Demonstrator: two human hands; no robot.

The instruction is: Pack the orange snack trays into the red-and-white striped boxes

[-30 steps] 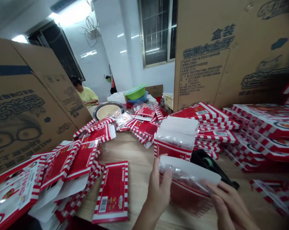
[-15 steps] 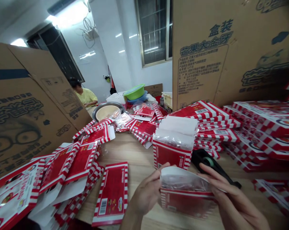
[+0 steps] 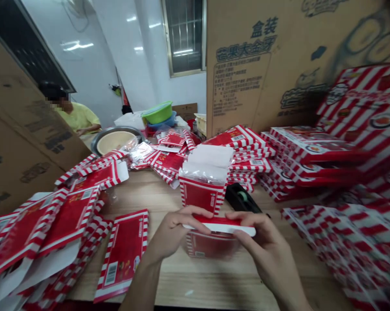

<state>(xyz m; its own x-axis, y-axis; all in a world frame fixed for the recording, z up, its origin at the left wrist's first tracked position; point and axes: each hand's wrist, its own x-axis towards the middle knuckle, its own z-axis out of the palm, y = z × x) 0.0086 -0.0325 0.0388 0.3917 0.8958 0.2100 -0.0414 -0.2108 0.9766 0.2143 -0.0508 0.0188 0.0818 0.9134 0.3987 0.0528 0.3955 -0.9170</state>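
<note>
Now both hands clasp the striped box near the counter's near edge. The left hand and right hand have their fingers curled and pressed onto its white flap. Half a second ago that flap stood raised over the open top; it now lies flat.

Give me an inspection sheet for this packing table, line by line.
Surface: wooden table, mostly covered.
Job's things: red-striped box, upright, white flap folded over top.
Clutter: flat cartons left; filled boxes stacked right; open box and tape dispenser behind.
Grippers: left hand and right hand both grip the red-striped box.
Cables: nothing seen.
Surroundings: tall cardboard cartons; a person in yellow at back.
</note>
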